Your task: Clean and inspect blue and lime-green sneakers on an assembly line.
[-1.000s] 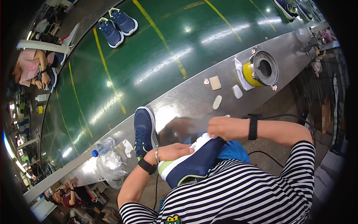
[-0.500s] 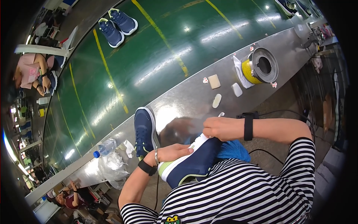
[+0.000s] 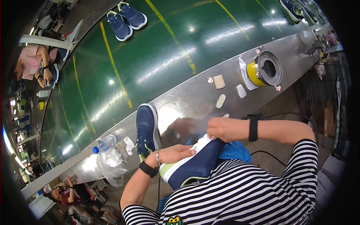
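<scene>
A navy sneaker with a white sole and pale green trim lies on its side against my striped shirt. My left hand grips it near the heel, thumb along the white sole. At the sole's other end, by the toe, my right hand is closed in a pinch. A small whitish tip sticks out above its fingers; the rest of that thing is hidden. Another navy sneaker rests on the metal table, just beyond my left hand.
A yellow-and-silver can, a tan block and two whitish pieces lie to the right. On the left are a bottle and a plastic bag. The green conveyor carries a pair of sneakers. Other people work at the left.
The view has shifted slightly, so the table things sit a little differently in it. Both hands keep nearly the same places on the sneaker.
</scene>
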Demonstrator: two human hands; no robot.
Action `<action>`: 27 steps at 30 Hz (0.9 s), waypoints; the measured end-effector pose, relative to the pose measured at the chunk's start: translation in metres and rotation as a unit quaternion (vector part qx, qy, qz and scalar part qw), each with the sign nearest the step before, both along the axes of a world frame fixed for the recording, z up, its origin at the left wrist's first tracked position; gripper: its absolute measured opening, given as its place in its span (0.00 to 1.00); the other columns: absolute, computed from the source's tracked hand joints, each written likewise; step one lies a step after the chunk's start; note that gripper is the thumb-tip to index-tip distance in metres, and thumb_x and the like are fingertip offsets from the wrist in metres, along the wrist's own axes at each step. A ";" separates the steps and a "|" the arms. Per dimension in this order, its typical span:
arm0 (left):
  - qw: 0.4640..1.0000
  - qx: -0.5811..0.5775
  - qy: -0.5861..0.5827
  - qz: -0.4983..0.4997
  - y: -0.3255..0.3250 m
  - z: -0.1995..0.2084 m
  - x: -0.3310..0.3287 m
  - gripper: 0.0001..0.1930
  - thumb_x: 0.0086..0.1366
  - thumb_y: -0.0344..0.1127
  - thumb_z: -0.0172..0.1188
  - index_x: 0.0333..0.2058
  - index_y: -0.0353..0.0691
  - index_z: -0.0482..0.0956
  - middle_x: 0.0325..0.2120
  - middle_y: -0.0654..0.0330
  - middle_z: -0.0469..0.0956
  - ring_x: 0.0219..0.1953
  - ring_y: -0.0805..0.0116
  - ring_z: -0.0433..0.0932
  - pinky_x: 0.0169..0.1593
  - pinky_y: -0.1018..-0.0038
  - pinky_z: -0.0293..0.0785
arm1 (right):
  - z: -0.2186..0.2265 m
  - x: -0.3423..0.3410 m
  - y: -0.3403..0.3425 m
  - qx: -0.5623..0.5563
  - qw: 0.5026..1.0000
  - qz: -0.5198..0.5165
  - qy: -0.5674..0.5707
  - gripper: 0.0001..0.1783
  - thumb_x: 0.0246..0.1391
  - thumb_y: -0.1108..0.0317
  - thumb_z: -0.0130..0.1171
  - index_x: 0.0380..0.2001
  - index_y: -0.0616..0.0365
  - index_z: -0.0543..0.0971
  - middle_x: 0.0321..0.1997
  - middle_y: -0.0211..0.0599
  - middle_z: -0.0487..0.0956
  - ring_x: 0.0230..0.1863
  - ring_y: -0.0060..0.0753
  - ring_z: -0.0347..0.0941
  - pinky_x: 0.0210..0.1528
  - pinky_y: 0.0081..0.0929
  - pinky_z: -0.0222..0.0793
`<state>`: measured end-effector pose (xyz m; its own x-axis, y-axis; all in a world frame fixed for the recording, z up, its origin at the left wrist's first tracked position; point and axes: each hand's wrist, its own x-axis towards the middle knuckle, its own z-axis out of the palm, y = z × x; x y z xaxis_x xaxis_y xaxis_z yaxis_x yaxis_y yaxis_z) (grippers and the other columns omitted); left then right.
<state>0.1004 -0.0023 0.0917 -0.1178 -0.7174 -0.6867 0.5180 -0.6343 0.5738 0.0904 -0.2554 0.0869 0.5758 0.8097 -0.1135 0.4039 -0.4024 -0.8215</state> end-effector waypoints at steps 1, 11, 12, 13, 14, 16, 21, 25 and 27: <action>1.000 -0.005 -0.013 -0.010 -0.001 0.000 0.001 0.27 0.64 0.50 0.41 0.53 0.34 0.62 0.43 0.59 0.71 0.43 0.75 0.69 0.48 0.79 0.64 | 0.004 -0.001 0.013 0.043 0.999 0.009 0.000 0.06 0.38 0.78 0.51 0.25 0.61 0.71 0.28 0.40 0.68 0.35 0.43 0.66 0.36 0.33 0.63; 0.965 -0.064 -0.059 0.248 0.043 -0.019 -0.026 0.28 0.63 0.50 0.45 0.56 0.38 0.58 0.47 0.59 0.68 0.48 0.73 0.65 0.52 0.77 0.60 | 0.027 0.043 0.001 0.244 0.855 -0.424 0.171 0.04 0.47 0.76 0.52 0.30 0.61 0.74 0.29 0.27 0.73 0.29 0.15 0.67 0.32 0.14 0.63; 0.960 -0.074 -0.065 0.263 0.045 -0.023 -0.027 0.28 0.63 0.49 0.44 0.57 0.37 0.57 0.49 0.59 0.67 0.49 0.73 0.65 0.52 0.77 0.60 | 0.022 0.043 -0.006 0.283 0.819 -0.461 0.191 0.04 0.49 0.76 0.51 0.31 0.61 0.73 0.27 0.25 0.72 0.27 0.14 0.66 0.30 0.12 0.63; 0.958 -0.074 -0.071 0.269 0.047 -0.025 -0.029 0.28 0.63 0.49 0.44 0.57 0.37 0.57 0.49 0.59 0.67 0.49 0.73 0.65 0.52 0.77 0.60 | 0.017 0.040 -0.013 0.282 0.809 -0.478 0.193 0.05 0.50 0.74 0.51 0.32 0.61 0.72 0.25 0.24 0.71 0.26 0.13 0.65 0.28 0.12 0.62; 0.955 -0.068 -0.094 0.274 0.046 -0.026 -0.029 0.28 0.63 0.48 0.44 0.57 0.37 0.57 0.49 0.59 0.66 0.49 0.73 0.64 0.52 0.77 0.60 | 0.011 0.035 -0.019 0.266 0.807 -0.483 0.210 0.04 0.50 0.74 0.51 0.32 0.61 0.72 0.25 0.24 0.71 0.26 0.12 0.65 0.28 0.11 0.61; 0.950 -0.058 -0.119 0.284 0.047 -0.027 -0.031 0.27 0.64 0.47 0.44 0.57 0.37 0.56 0.49 0.59 0.66 0.50 0.73 0.64 0.53 0.77 0.59 | 0.003 0.028 -0.016 0.250 0.807 -0.484 0.227 0.04 0.50 0.75 0.51 0.31 0.61 0.72 0.25 0.23 0.71 0.26 0.11 0.64 0.27 0.11 0.61; 0.939 -0.060 -0.110 0.320 0.054 -0.042 -0.038 0.27 0.64 0.48 0.45 0.57 0.37 0.57 0.50 0.60 0.66 0.50 0.74 0.64 0.53 0.78 0.59 | -0.025 0.021 0.007 0.193 0.826 -0.490 0.202 0.05 0.50 0.75 0.49 0.32 0.60 0.72 0.25 0.24 0.71 0.26 0.13 0.65 0.28 0.13 0.61; 0.932 -0.067 -0.112 0.338 0.059 -0.048 -0.042 0.28 0.63 0.48 0.45 0.56 0.36 0.57 0.50 0.60 0.66 0.50 0.74 0.63 0.53 0.78 0.58 | -0.040 0.027 0.026 0.128 0.854 -0.489 0.127 0.08 0.49 0.75 0.47 0.34 0.61 0.72 0.27 0.31 0.74 0.31 0.21 0.70 0.35 0.19 0.65; 0.931 -0.071 -0.118 0.339 0.061 -0.050 -0.044 0.29 0.63 0.50 0.44 0.56 0.34 0.57 0.50 0.59 0.65 0.51 0.73 0.62 0.54 0.78 0.57 | -0.044 0.034 0.031 0.113 0.853 -0.493 0.127 0.08 0.48 0.75 0.48 0.33 0.62 0.72 0.27 0.36 0.75 0.32 0.26 0.72 0.37 0.22 0.66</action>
<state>0.0561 0.0583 0.0418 0.5370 -0.6576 -0.5284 0.6208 -0.1161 0.7753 0.1249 -0.2249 0.0431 0.9697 -0.0359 -0.2418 -0.2425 -0.2628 -0.9339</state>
